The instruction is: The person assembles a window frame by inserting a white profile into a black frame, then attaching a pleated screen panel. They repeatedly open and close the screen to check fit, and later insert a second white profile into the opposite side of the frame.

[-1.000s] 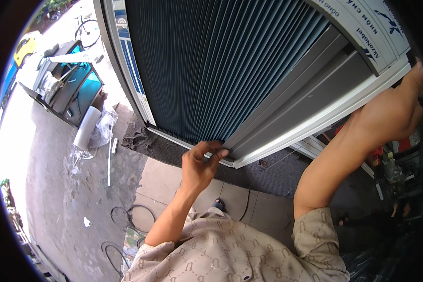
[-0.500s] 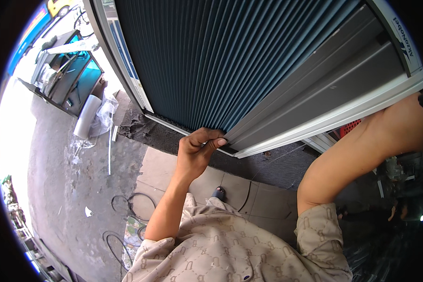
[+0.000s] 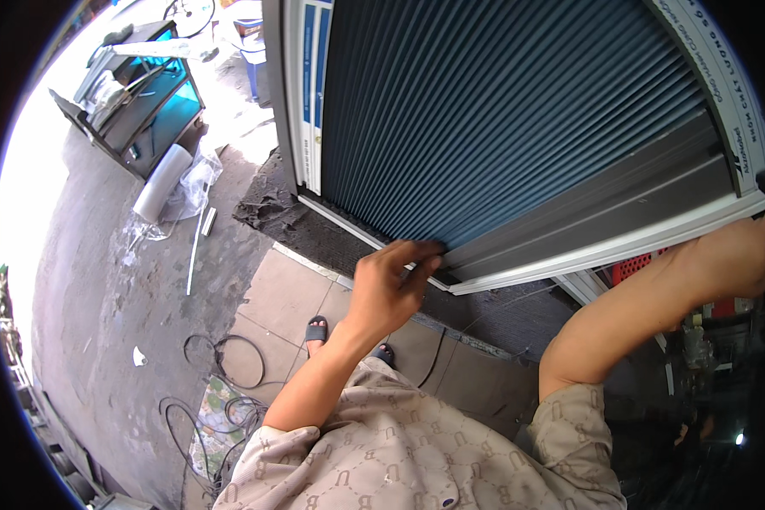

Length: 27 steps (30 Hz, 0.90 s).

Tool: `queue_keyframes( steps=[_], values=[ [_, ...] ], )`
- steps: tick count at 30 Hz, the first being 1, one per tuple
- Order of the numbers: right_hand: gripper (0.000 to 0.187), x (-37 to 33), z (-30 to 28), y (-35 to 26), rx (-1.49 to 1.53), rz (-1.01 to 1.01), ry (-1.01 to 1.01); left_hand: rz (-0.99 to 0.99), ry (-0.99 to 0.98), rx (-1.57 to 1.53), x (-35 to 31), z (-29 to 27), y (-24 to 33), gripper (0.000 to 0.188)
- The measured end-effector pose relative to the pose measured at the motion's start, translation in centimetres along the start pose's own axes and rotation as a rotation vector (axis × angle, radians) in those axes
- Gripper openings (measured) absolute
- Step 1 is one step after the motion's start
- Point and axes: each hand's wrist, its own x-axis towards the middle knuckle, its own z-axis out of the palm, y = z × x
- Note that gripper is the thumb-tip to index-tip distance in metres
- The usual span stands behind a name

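Observation:
A large pleated screen (image 3: 484, 110) of dark blue folds stands in a white-and-grey metal frame (image 3: 603, 251). Along the folds' right side runs a wide grey bar (image 3: 586, 191). At the bar's lower end, by the frame's near corner, my left hand (image 3: 391, 285) has its thumb and fingers closed around the edge; the fingertips are partly hidden there. My right forearm (image 3: 654, 280) reaches out along the frame's right side. The right hand itself is cut off by the dark rim of the view.
A metal cart (image 3: 144, 93) stands at the far left, with a roll of clear plastic film (image 3: 163, 183) beside it. Black cables (image 3: 242, 361) lie coiled on the floor. A dark stone step (image 3: 280, 212) runs under the frame. A red perforated basket (image 3: 633, 265) sits behind my right arm.
The screen and frame appear shifted right as the view turns. My left hand stays at the bar's lower end, its thumb bent further under. The right forearm reaches lower across the view.

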Motion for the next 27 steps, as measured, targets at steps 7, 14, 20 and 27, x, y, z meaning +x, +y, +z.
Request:
queue_keyframes(
  steps=[7, 14, 20, 27],
  values=[
    [0.043, -0.4, -0.5, -0.4, 0.413, 0.394, 0.054, 0.246, 0.266, 0.214, 0.4, -1.6, 3.5, 0.019],
    [0.036, 0.2, -0.4, 0.3, 0.677, 0.501, -0.014, 0.646, 0.291, 0.417, 3.0, -0.2, 8.1, 0.051],
    [0.029, 0.5, -0.6, 1.3, 0.805, 0.404, -0.148, 0.881, 0.320, 0.446, 7.4, 0.5, 12.1, 0.063],
    [0.028, 0.6, -0.6, 0.6, 0.836, 0.453, -0.169, 0.959, 0.291, 0.515, 9.3, 0.1, 16.2, 0.086]
  ],
)
